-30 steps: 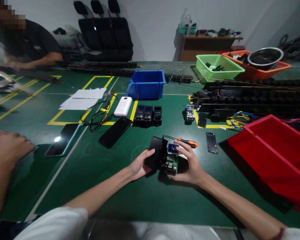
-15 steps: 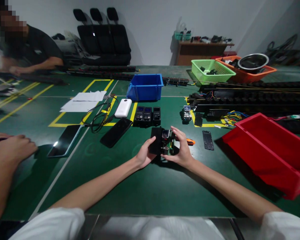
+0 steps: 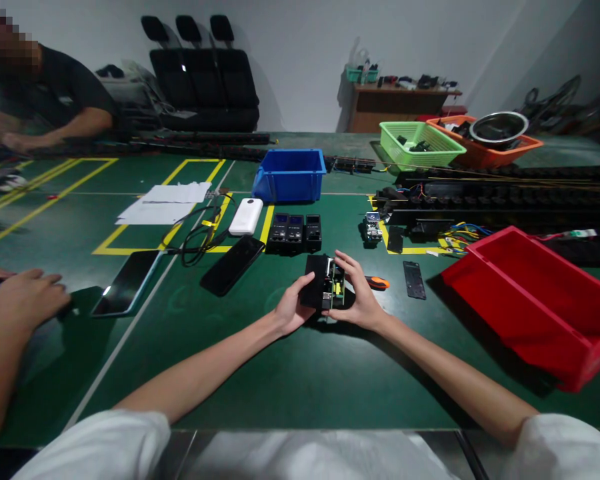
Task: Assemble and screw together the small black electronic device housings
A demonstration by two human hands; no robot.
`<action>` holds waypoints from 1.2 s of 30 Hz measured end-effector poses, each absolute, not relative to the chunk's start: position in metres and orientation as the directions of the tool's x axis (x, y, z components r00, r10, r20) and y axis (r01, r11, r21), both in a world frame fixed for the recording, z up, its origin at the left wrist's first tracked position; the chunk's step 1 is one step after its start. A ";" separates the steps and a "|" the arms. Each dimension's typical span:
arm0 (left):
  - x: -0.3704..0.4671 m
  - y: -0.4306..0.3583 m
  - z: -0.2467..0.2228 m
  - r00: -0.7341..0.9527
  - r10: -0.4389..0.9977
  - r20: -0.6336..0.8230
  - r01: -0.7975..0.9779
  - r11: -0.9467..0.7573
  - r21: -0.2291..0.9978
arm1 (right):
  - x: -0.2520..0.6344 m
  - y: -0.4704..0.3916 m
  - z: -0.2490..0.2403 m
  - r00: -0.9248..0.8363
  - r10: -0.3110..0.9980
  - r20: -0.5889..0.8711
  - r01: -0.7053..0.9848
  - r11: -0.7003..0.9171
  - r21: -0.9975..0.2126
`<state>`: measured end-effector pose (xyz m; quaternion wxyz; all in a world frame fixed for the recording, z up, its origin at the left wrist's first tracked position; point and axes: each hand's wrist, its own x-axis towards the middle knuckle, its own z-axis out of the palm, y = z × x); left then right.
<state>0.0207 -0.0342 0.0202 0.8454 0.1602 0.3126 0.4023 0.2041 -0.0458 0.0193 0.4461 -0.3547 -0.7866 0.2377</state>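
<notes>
My left hand (image 3: 295,307) grips a black plastic case (image 3: 312,283), thumb across its face. My right hand (image 3: 357,297) holds a green circuit board (image 3: 338,287) by its edges, thumb below and fingers above. Board and case meet at the case's right side; how far the board sits inside I cannot tell. Behind my right hand lies an orange-and-black tool handle (image 3: 378,283), its other end hidden. Several finished-looking black boxes (image 3: 294,232) stand beyond my hands. A second circuit board (image 3: 373,228) stands further right, near a flat black cover (image 3: 414,279).
A red bin (image 3: 525,300) stands at right, a blue bin (image 3: 290,177) behind. Two phones, one black (image 3: 233,265), a white power bank (image 3: 246,217), cables and papers (image 3: 163,203) lie left. Another person's hand (image 3: 25,300) rests at far left; another person sits beyond.
The circuit board has turned in my right hand and now stands more edge-on, closer against the case. My left hand keeps its hold on the case. The view has shifted slightly.
</notes>
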 end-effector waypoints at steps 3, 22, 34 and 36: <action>0.020 -0.033 0.021 0.493 0.769 -0.407 -0.572 0.639 0.514 | 0.205 -0.046 0.021 -0.374 0.768 0.520 0.338 0.635 -0.694; 0.014 -0.027 0.022 0.554 0.735 -0.392 -0.518 0.672 0.529 | 0.213 -0.042 0.008 -0.275 0.830 0.485 0.212 0.545 -0.811; 0.006 -0.011 0.032 0.601 0.657 -0.455 -0.509 0.754 0.416 | 0.211 -0.047 0.005 -0.167 0.868 0.468 0.194 0.494 -0.848; 0.005 -0.008 0.033 0.640 0.631 -0.440 -0.490 0.775 0.399 | 0.210 -0.050 0.005 -0.169 0.871 0.461 0.191 0.488 -0.852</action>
